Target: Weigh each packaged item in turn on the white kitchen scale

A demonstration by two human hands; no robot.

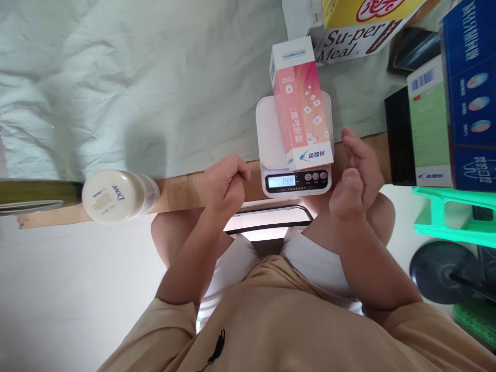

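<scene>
A pink and white toothpaste box (300,103) lies lengthwise, slightly tilted, on a white kitchen scale (267,137) at the table's near edge. The scale's small display is lit; its digits are blurred, starting with 14. My left hand (226,183) rests at the wooden edge to the left of the scale, closed in a fist with nothing visible in it. On the scale's other side, my right hand (359,175) is turned palm inward, its fingers loosely curled and apart from the thumb, holding nothing. Neither hand touches the box or the scale.
A white Dove jar (120,195) stands at the left near edge beside a green object (42,196). Several boxes crowd the right, among them a blue box (470,93), a green and white box (430,124) and a Su-per Meal box (349,44). A green plastic stool (434,212) stands below.
</scene>
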